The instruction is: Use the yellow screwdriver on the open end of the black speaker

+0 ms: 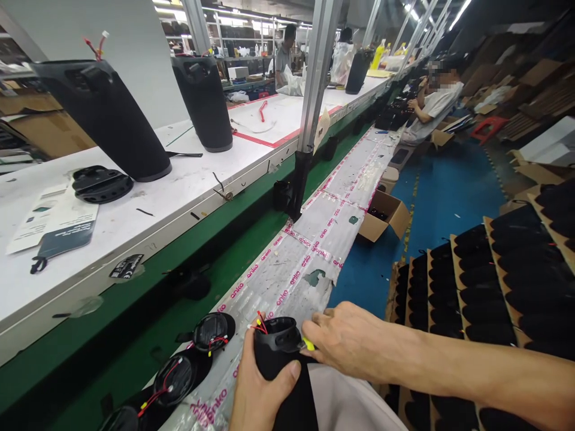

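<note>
My left hand (263,383) is wrapped round a black, fabric-covered cylindrical speaker (291,392), its thumb across the near side. The top end of this speaker faces up, with red wires and small yellow and white connectors (259,323) sticking out at the rim. At the right of the rim, my right hand (344,338) is closed on a yellow-handled tool (308,343). Its tip is against or very near the rim; the tool's exact kind is mostly hidden by the fingers. Left of my left hand lie several similar speakers (214,331) with red wires at their ends.
A taped bench (287,281) runs ahead. On the white table (188,185) stand speakers (202,102), a black end cap (102,184) and leaflets (67,224). A metal post (314,90) rises between. Right are speaker racks (476,299), an open carton (381,215) and a seated person (438,102).
</note>
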Demonstrator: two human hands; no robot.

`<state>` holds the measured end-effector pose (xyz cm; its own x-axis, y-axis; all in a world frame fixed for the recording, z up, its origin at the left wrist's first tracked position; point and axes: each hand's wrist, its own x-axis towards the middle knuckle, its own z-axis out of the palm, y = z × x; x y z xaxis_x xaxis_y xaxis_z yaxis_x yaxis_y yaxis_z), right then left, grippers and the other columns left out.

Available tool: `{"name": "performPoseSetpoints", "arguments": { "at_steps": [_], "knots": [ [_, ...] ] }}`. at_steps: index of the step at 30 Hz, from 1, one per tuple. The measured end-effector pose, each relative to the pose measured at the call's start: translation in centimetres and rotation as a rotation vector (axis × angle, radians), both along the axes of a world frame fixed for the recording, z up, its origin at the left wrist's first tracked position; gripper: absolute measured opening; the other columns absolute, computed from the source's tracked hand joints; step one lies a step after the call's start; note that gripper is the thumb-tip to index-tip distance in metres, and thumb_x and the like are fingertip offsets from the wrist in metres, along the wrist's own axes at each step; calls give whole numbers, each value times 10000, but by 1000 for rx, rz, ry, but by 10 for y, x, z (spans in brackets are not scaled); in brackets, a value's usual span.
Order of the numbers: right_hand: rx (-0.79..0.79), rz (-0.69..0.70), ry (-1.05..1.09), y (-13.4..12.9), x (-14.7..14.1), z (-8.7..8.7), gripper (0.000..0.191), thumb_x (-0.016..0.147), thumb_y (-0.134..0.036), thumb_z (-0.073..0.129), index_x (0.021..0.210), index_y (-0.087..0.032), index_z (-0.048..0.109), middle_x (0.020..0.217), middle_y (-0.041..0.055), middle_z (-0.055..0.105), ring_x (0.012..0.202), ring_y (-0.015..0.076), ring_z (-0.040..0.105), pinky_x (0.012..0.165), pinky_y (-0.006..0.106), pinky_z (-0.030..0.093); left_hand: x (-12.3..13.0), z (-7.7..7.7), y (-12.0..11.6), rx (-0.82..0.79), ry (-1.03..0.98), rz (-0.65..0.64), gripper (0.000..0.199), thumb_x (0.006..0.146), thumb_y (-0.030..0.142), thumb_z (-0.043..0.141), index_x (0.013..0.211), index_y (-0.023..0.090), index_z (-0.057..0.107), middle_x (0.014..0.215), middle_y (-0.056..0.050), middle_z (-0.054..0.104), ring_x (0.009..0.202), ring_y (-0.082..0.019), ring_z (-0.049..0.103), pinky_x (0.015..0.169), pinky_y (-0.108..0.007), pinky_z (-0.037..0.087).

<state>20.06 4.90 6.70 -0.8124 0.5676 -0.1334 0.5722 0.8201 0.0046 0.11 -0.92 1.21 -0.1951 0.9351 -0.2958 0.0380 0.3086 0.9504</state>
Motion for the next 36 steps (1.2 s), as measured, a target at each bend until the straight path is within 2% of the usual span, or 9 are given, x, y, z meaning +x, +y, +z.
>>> {"name": "performPoseSetpoints", "arguments": {
  "at_steps": [6, 12, 17, 22, 26, 28, 32, 36],
  "knots": [
    [10, 23, -22, -2, 2, -2, 174, 1049, -353, 545, 971, -199, 523, 728, -1, 623, 526, 187, 566, 444, 400, 93, 5, -1, -4, -3, 36, 26, 912, 601, 445, 843, 1413, 165, 533, 1375, -168, 655, 1389, -432, 492, 1173, -545, 343],
    [-57, 143, -81, 0, 6, 4, 108, 967, -154, 594, 887, -203, 541, 805, 32, 648, 538, 171, 551, 424, 373, 97, 13, -13, -6, -13, 114, 39, 871, 577, 376, 806, 1389, 179, 558, 1307, -173, 658, 1297, -463, 543, 1138, -595, 342],
    [-138, 79, -90, 8, -4, 4, 110, 1018, -245, 563, 938, -171, 579, 754, 34, 688, 513, 179, 585, 423, 375, 117, 8, -23, -4, -24, 108, 7, 905, 591, 421, 824, 1403, 150, 530, 1357, -202, 625, 1328, -462, 515, 1149, -581, 320],
    [-202, 14, 45, 13, -3, -11, 346, 1082, -464, 442, 989, -159, 579, 778, 49, 719, 581, 186, 646, 485, 348, 177, -3, -21, -5, -36, -25, -21, 991, 611, 552, 851, 1451, 185, 474, 1334, -170, 670, 1307, -438, 556, 1176, -574, 298],
    [-296, -38, 208, 13, 5, -17, 318, 1094, -448, 423, 1011, -168, 550, 823, 43, 733, 656, 181, 672, 547, 324, 274, -7, -20, -6, -121, -283, -63, 1076, 605, 588, 862, 1511, 234, 402, 1311, -156, 695, 1265, -453, 604, 1133, -587, 383],
    [-310, -96, 254, 12, 6, -15, 298, 1096, -441, 419, 1012, -179, 535, 811, 30, 728, 659, 186, 673, 571, 327, 303, -7, -19, -5, -168, -375, -56, 1095, 621, 595, 857, 1535, 250, 362, 1326, -152, 693, 1283, -448, 599, 1122, -580, 413],
    [-311, -182, 213, 4, 4, -6, 268, 1094, -428, 426, 959, -211, 507, 783, 9, 718, 636, 201, 669, 581, 337, 310, -9, -16, -5, -183, -415, -9, 1104, 636, 594, 845, 1560, 259, 342, 1371, -148, 677, 1338, -440, 561, 1143, -574, 412],
    [-295, -196, 121, -3, 0, 4, 228, 1074, -396, 489, 932, -219, 502, 797, 14, 725, 642, 219, 683, 562, 346, 299, -15, -13, -5, -206, -504, 64, 1005, 654, 542, 830, 1521, 230, 428, 1497, -143, 589, 1424, -429, 472, 1150, -517, 428]
  ]
}}
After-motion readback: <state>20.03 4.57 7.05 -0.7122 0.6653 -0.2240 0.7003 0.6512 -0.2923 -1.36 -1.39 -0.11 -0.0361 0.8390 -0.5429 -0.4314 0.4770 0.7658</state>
